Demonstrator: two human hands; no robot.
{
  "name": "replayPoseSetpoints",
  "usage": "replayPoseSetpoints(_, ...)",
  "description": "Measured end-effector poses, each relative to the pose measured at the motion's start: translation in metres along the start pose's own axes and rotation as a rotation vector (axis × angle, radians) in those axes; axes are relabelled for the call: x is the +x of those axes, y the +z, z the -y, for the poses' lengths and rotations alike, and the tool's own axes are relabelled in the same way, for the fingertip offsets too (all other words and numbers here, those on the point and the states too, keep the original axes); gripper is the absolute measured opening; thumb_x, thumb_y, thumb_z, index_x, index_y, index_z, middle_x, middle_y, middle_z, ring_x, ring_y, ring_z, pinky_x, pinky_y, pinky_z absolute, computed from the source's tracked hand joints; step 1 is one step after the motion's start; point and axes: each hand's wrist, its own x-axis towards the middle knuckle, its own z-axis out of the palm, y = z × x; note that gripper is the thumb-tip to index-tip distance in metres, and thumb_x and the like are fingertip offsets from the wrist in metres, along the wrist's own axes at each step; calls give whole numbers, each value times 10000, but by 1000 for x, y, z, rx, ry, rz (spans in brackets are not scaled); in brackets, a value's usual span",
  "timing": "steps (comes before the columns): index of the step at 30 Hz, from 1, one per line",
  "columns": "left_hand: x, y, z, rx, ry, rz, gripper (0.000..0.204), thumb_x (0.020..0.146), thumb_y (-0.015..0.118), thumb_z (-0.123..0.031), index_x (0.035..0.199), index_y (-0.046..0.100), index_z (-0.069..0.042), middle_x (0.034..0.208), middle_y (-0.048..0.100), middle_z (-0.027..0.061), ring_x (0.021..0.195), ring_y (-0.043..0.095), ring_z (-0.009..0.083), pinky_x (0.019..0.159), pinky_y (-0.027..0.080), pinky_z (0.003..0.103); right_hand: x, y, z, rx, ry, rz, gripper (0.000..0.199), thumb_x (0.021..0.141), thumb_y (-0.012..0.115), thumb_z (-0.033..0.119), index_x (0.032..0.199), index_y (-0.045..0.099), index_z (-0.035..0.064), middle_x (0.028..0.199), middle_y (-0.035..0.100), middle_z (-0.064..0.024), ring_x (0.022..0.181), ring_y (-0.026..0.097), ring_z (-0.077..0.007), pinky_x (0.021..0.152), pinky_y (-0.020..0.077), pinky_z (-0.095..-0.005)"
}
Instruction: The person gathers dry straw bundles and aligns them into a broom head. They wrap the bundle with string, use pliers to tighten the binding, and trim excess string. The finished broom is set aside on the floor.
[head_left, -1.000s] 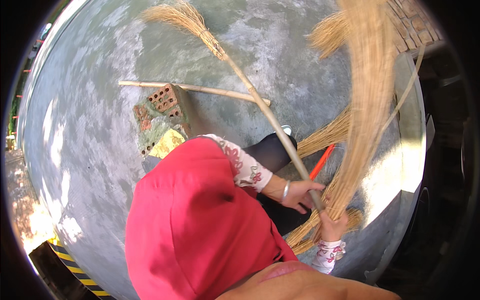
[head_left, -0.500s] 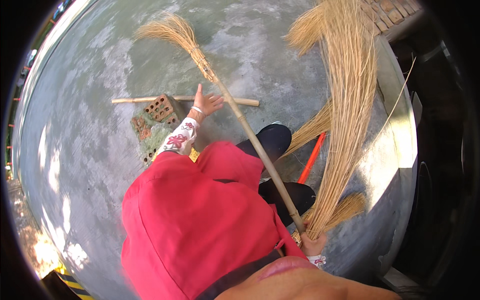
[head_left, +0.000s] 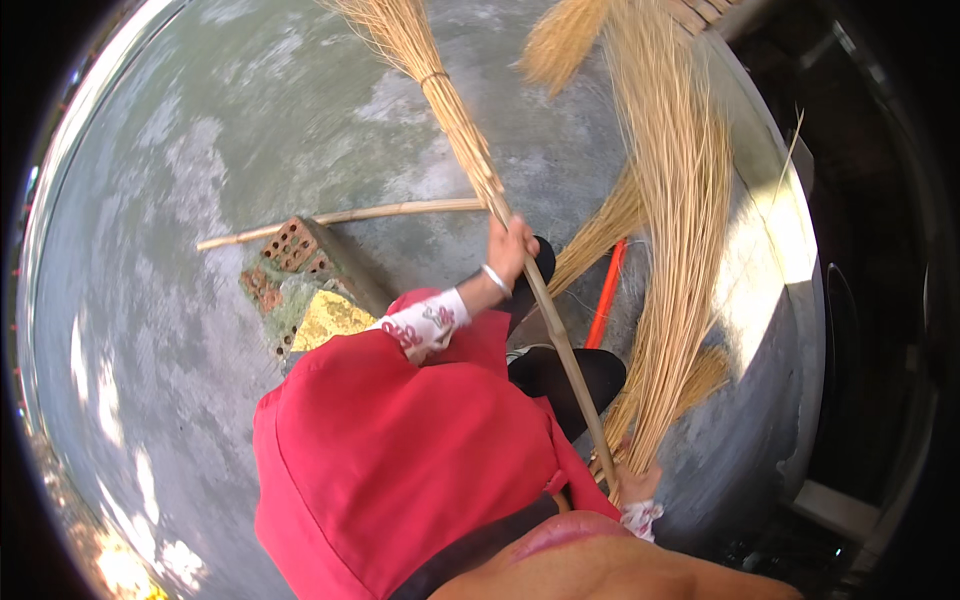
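A straw broom slants from the top of the view down to the lower right, its long wooden handle crossing in front of my knees. My left hand is wrapped round the handle just below the bound straw. At the handle's lower end, my right hand is closed round it, partly hidden. The butt ends of a long loose straw bundle meet that same hand; whether it grips them too I cannot tell. Shorter straw lies beside the bundle.
Left of my knees stand perforated bricks with a yellow piece against them. A wooden stick lies behind these. An orange-red rod rests right of my legs. More straw lies far off, near a low ledge.
My left hand, open beside the handle before, has moved right and closed on it below the straw. The broom head has come nearer and shifted right. My right hand stays at the handle's end.
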Motion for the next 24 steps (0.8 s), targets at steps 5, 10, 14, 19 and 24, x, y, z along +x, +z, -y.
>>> replayPoseSetpoints(5, -118, 12, 51, 32, -171, 356, 111, 1027, 443, -137, 1107, 374, -103, 822, 493, 51, 689, 553, 172, 668, 486, 323, 100, 54, 69, 280, -200, 247, 568, 781, 580, -9, 1339, 506, -81, 1335, 582, -206, 1271, 555, -285, 1103, 419, -419)
replayPoseSetpoints(10, -185, -28, 64, 285, -315, 598, 167, 1035, 449, -156, 1144, 371, -57, 889, 540, 83, 767, 620, 191, 701, 516, 334, 207, 143, 128, 142, -247, 209, 486, 734, 705, 95, 1194, 605, -24, 1097, 662, -119, 1007, 636, -205, 878, 511, -334)
replayPoseSetpoints(14, -184, -38, 56, 419, -387, 643, 242, 1026, 488, -199, 1156, 374, -29, 865, 575, 99, 778, 647, 209, 718, 533, 347, 254, 195, 135, 66, -271, 165, 422, 697, 708, 72, 1113, 654, 24, 1001, 682, -85, 906, 663, -222, 819, 524, -339)
replayPoseSetpoints(19, -192, -31, 48, 387, -514, 554, 317, 1002, 540, -203, 1209, 393, -13, 826, 609, 104, 745, 658, 209, 695, 535, 352, 269, 190, 95, 334, 96, 288, 311, 699, 711, 51, 1000, 682, -19, 829, 703, -93, 760, 690, -231, 710, 554, -341)
replayPoseSetpoints(24, -197, -28, 47, 353, -485, 535, 405, 992, 553, -184, 1324, 387, -22, 801, 613, 89, 703, 645, 188, 629, 531, 330, 264, 168, 85, 424, 256, 331, 306, 692, 702, 60, 982, 683, -34, 838, 704, -119, 747, 700, -237, 663, 563, -349)
